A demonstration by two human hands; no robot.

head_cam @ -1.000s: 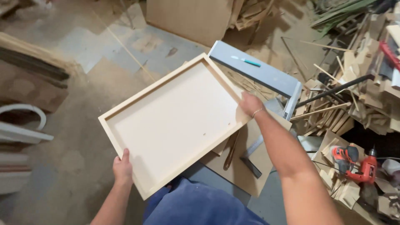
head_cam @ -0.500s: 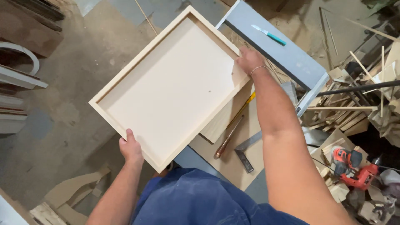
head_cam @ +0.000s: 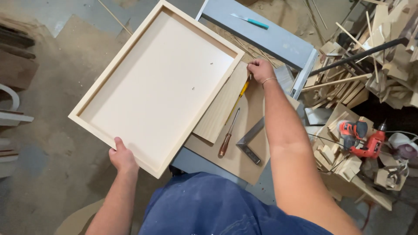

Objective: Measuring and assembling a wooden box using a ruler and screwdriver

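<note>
Clothing: a blue garment (head_cam: 217, 209) filled the bottom edge of the view, nearest the camera.
Left hand: the left hand (head_cam: 122, 157) gripped the near rim of the shallow wooden tray, thumb over the top of the rim and fingers hidden beneath.
Tray: the pale wooden tray (head_cam: 159, 82), a flat panel with a raised frame, was held tilted above the floor, its far right corner overlapping the bench.
Right hand: the right hand (head_cam: 260, 69) was off the tray, curled loosely at the top end of a yellow-handled tool; whether it actually pinched the tool I could not tell.
Bench near part: a brown board (head_cam: 244, 152) lay on the bench, carrying a lighter wood panel (head_cam: 220, 109), a wooden-handled screwdriver (head_cam: 227, 137) and a metal try square (head_cam: 250, 143).
Yellow tool: the yellow-handled tool (head_cam: 240, 93) lay slanted just beside the panel's right edge.
Right side: an orange power drill (head_cam: 363, 139) sat among wood offcuts (head_cam: 374, 52), well apart from both hands.
Far bench: a grey metal frame (head_cam: 270, 37) held a teal-handled tool (head_cam: 252, 21).
Floor: dusty concrete floor (head_cam: 52, 78) lay to the left.
</note>
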